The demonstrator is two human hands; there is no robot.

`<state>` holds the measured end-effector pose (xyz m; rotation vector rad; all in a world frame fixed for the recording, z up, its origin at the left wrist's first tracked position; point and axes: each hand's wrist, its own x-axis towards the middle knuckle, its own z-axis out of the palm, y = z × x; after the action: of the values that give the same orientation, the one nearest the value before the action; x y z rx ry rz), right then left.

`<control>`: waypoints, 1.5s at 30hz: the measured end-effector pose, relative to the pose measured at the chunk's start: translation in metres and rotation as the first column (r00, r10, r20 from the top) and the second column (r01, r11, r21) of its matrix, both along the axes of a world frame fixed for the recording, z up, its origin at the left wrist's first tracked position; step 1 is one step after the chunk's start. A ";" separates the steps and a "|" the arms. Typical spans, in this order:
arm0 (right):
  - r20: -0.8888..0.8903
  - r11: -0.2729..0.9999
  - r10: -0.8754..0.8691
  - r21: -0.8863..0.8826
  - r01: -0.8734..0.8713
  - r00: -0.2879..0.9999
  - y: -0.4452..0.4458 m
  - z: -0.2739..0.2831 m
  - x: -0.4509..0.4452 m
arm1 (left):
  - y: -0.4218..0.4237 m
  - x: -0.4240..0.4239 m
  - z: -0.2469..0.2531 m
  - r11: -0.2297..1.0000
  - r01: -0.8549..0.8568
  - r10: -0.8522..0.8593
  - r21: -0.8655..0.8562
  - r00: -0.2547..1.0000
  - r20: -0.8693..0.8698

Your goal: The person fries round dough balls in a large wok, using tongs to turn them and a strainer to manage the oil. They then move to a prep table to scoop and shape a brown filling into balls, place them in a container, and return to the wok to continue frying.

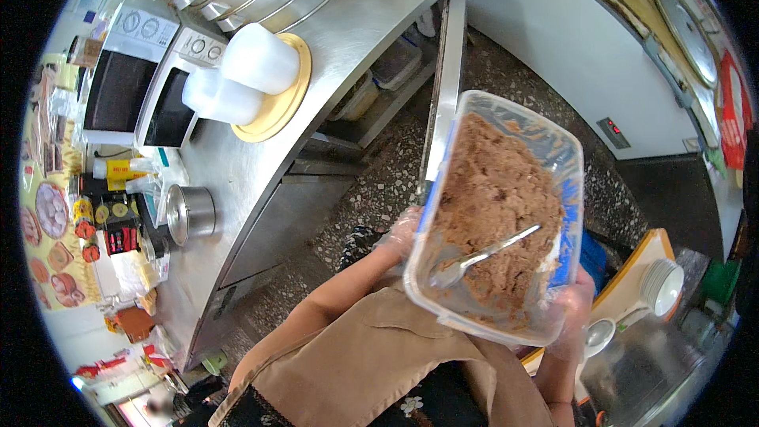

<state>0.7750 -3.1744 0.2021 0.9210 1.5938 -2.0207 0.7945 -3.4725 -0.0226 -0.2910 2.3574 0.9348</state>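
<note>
I hold a translucent plastic container [572, 154] in front of my apron. A thick brown paste, possibly minced meat, [504, 184] covers much of its inside, and smears cling to the walls. Across the paste lies a metal spoon [486, 255], its bowl toward me. My left hand [406, 230], in a clear plastic glove, grips the container's left side. Also gloved, my right hand [570, 302] grips the right side near its close corner. The container hides some of the fingers of both hands.
An open cabinet door [446, 83] stands just beyond the container, with plastic tubs [397, 62] on the shelf inside. Left, a steel counter [332, 41] bears white tubs [261, 59], microwaves [121, 86] and a steel pot [191, 213]. Stacked plates [663, 287] sit at right.
</note>
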 end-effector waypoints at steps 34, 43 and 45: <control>-0.519 0.894 0.382 0.419 -0.162 0.765 -0.245 -0.437 -0.353 | -0.250 -0.462 -0.420 0.382 -0.647 0.860 0.660 0.510 0.002; -0.263 0.441 0.173 0.882 0.164 0.949 -0.128 -0.261 -0.228 | -0.243 -0.425 -0.398 -0.084 -0.506 0.978 0.858 0.126 0.169; -0.017 0.266 0.107 0.964 -0.012 0.994 -0.068 -0.275 -0.202 | -0.200 -0.364 -0.376 0.341 -0.610 0.917 0.715 0.382 -0.112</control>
<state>0.5733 -3.2427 -0.0725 1.0752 2.9275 -0.7551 0.4305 -3.6726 -0.3986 -1.1868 2.0952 2.4432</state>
